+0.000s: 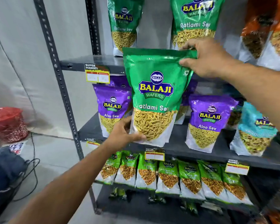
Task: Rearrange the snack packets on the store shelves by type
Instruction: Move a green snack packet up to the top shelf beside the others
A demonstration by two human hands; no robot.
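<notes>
Both hands grasp the green packet (153, 94) upright — left hand (124, 135) at its bottom corner, right hand (205, 59) pinching its top edge. Matching green packets (196, 21) stand on the shelf above — just beyond the right hand.

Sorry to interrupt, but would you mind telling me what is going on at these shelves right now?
A person is sorting snack packets on a metal rack. Both hands hold one green Ratlami Sev packet in front of the middle shelf: the left hand grips its bottom corner and the right hand pinches its top edge. Purple Aloo Sev packets stand on that middle shelf, while matching green Ratlami Sev packets stand on the shelf above. Smaller green packets line the shelf below.
</notes>
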